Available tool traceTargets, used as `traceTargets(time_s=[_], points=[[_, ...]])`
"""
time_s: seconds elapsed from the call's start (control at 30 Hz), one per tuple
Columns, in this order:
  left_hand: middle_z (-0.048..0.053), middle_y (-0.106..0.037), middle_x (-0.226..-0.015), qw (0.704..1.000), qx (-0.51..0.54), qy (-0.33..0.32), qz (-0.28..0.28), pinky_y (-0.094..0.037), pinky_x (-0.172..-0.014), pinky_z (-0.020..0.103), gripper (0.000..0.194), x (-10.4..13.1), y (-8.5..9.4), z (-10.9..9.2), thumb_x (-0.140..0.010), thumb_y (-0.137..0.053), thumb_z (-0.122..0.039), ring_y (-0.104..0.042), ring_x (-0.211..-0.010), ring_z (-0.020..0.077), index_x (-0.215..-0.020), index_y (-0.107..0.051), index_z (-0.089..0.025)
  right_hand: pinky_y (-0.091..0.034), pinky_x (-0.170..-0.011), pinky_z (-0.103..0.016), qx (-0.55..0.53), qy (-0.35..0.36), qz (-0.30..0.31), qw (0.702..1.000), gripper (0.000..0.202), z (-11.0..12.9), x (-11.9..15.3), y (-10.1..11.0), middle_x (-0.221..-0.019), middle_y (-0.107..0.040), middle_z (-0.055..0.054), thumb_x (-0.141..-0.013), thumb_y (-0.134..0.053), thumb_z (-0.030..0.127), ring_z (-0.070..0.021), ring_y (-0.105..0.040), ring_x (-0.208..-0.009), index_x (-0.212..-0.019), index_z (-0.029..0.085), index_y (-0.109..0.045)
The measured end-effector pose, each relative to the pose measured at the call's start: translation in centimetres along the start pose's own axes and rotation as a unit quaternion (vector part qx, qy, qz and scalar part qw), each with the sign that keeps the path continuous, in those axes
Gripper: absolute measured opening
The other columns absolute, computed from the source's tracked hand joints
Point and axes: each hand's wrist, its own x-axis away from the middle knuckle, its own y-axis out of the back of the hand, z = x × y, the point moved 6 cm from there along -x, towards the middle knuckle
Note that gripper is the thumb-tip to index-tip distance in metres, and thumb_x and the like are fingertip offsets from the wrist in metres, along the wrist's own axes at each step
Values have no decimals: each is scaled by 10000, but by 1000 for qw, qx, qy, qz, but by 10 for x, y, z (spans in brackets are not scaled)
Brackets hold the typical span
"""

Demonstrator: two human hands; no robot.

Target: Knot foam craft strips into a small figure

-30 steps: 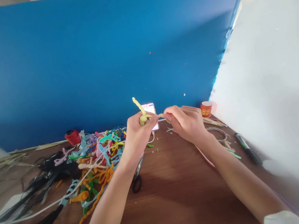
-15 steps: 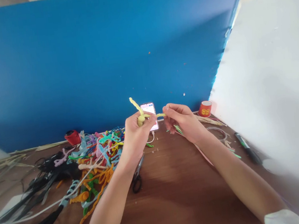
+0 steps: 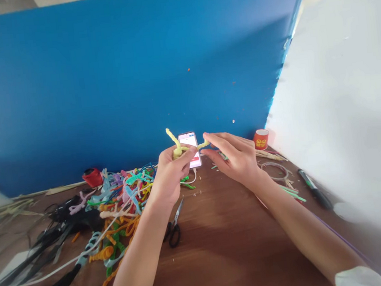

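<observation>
While left hand [image 3: 175, 170] pinches fuzzy yellow stem [image 3: 172, 138], right hand [image 3: 235, 156], half-open, meets bent end.

"How does the yellow pipe cleaner [image 3: 172, 137] look?"

"Fuzzy and matt, like the coloured pipe cleaners [image 3: 132, 193] heaped on the table [image 3: 216, 250]"

"And the table itself?"

"Brown and wood-like, smooth, with a soft sheen"

"The scissors [image 3: 175, 222]?"

"Shiny metal blades, smooth black handles that look like plastic"

"Anything glossier?"

"The phone [image 3: 186, 140], with its glassy screen. The marker [image 3: 314, 190] looks like smooth plastic, the red cup [image 3: 261, 140] like paper, and the blue panel [image 3: 117, 78] seems mostly matt"
</observation>
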Motion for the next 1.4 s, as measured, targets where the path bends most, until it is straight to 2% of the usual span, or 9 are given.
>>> traceTargets(time_s=[0.17,0.33,0.57,0.73,0.9,1.07,1.2,1.33,1.4], points=[[-94,-291,-470,1000,-13,-15,-4,-121,-442,240,223,0,0,-2,-760,-759,-333,-201,-421,34,-756,-626,-154,-467,-629,-266,1,-31,18,999,155,-3,-3,-5,-836,-733,-55,-987,-533,215,-142,-648,-694,-1067,190,-664],[-89,-299,-494,999,-17,-19,-24,-127,-435,235,223,1,1,-4,-746,-769,-332,-213,-434,38,-749,-633,-155,-409,-617,-251,-68,-113,67,989,213,-4,-2,-14,-793,-679,-32,-1021,-433,239,-125,-580,-659,-948,200,-629],[-74,-360,-527,995,-62,-60,-55,-175,-437,237,242,0,4,-3,-726,-781,-365,-253,-463,51,-734,-658,-157,-300,-552,-259,-71,-178,96,977,245,-6,-3,-15,-643,-574,8,-993,-440,278,-116,-441,-551,-770,211,-513],[-74,-379,-532,995,-62,-58,-55,-190,-443,238,239,-1,4,-2,-730,-778,-364,-250,-463,52,-733,-654,-159,-267,-512,-250,-210,-266,156,928,338,-12,-2,-21,-567,-413,54,-990,-460,373,-94,-341,-520,-696,207,-446],[-76,-371,-532,994,-65,-64,-54,-188,-442,234,228,-1,4,-4,-748,-765,-355,-255,-461,53,-734,-642,-164,-303,-510,-246,-277,-317,136,897,352,-16,-2,-19,-582,-464,48,-943,-561,455,-92,-400,-533,-712,192,-525],[-61,-437,-538,990,-123,-62,-3,-240,-443,222,214,-5,2,-3,-782,-729,-372,-354,-468,68,-817,-666,-171,-374,-528,-243,-307,-345,114,879,244,-28,-1,-18,-631,-555,28,-892,-647,396,-99,-483,-561,-781,180,-621],[-29,-551,-607,989,-130,-27,59,-354,-502,214,249,-5,-3,1,-795,-720,-384,-489,-533,89,-902,-678,-163,-441,-570,-253,-337,-363,138,858,212,-34,-2,-17,-717,-644,-6,-878,-666,374,-123,-586,-636,-890,162,-672],[22,-646,-748,985,-86,15,147,-397,-555,210,286,1,-17,5,-835,-678,-434,-576,-623,98,-899,-686,-156,-488,-635,-271,-366,-350,165,846,203,-32,-5,-13,-791,-694,-30,-893,-663,344,-140,-641,-709,-973,160,-695],[26,-648,-758,987,-43,26,154,-390,-548,206,304,2,-20,6,-858,-646,-452,-575,-609,90,-860,-679,-150,-498,-652,-278,-377,-331,171,848,205,-28,-7,-13,-801,-697,-26,-899,-664,346,-148,-650,-735,-1002,174,-705]])
